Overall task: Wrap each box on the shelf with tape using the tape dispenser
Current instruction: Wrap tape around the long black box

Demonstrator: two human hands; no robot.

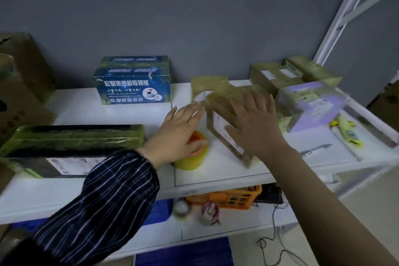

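Note:
A brown cardboard box [224,134] with a white label stands tilted on the white shelf [218,170]. My right hand [254,123] lies flat on its top and side, fingers spread. My left hand [177,131] reaches out open, just left of the box, fingertips near its upper corner. Under my left palm sits a yellow tape roll with an orange core, the tape dispenser [192,157], partly hidden by the hand. A second taped brown box [207,88] stands right behind.
A blue printed box [133,81] stands at the back. A long dark taped box [71,147] lies left. Taped parcels [278,75] and a purple package [313,103] crowd the right, with a pen [315,149] beside them. An orange basket [228,197] sits on the lower shelf.

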